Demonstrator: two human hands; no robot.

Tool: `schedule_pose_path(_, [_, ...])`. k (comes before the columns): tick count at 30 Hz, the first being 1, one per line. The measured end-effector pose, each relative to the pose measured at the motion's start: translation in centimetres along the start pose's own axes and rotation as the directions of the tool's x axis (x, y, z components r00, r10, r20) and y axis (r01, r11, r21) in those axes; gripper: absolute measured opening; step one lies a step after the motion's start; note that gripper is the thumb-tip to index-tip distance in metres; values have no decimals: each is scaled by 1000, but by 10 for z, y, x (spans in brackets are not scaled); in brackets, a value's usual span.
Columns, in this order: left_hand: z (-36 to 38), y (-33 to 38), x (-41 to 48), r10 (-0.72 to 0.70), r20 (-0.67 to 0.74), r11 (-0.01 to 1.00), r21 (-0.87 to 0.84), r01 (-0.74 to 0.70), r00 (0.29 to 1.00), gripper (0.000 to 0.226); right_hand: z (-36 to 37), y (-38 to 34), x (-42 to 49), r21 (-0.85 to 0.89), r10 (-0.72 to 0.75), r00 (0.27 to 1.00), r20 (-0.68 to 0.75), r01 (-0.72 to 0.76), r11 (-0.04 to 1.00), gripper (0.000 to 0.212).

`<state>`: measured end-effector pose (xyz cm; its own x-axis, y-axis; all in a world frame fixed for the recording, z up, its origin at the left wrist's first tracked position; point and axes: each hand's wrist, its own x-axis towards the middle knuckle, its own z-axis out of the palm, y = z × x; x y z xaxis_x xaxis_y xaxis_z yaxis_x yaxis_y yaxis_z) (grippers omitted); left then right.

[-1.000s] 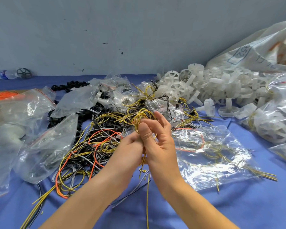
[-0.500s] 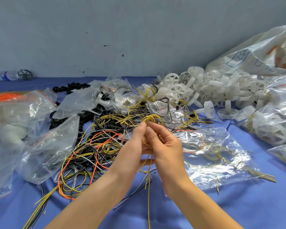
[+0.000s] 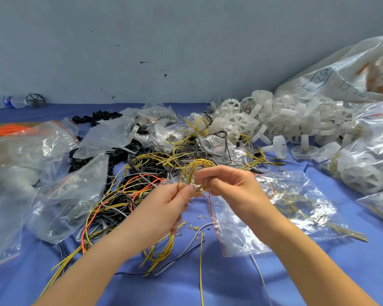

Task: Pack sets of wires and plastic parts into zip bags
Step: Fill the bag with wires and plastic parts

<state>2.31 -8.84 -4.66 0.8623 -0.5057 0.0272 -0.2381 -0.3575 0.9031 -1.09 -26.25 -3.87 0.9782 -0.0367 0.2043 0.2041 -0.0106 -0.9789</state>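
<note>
Yellow wire coil, thin and looped, sits mid-scene, its near edge pinched between the curled fingers of the left hand and the right hand. A clear plastic zip bag lies just right of them; bare blue cloth opens nearer.
</note>
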Motion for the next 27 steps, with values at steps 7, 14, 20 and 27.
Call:
schedule_pose_path(7, [-11, -17, 3, 0, -105, 938, 344, 37, 994, 34, -19, 4, -8, -518, -66, 982, -178, -36, 855, 14])
schedule_pose_path(14, [3, -17, -1, -392, 147, 919, 108, 379, 908, 30, -19, 23, -33, -924, 114, 982, -149, -179, 337, 34])
schedule_pose_path(20, [25, 20, 2, -398, 321, 900, -44, 433, 859, 23, -20, 12, -40, -880, -214, 948, -237, -116, 460, 15])
schedule_pose_path(27, [40, 40, 16, -334, 203, 926, 256, 279, 921, 37, -36, -2, -55, -845, -402, 856, -326, -73, 529, 10])
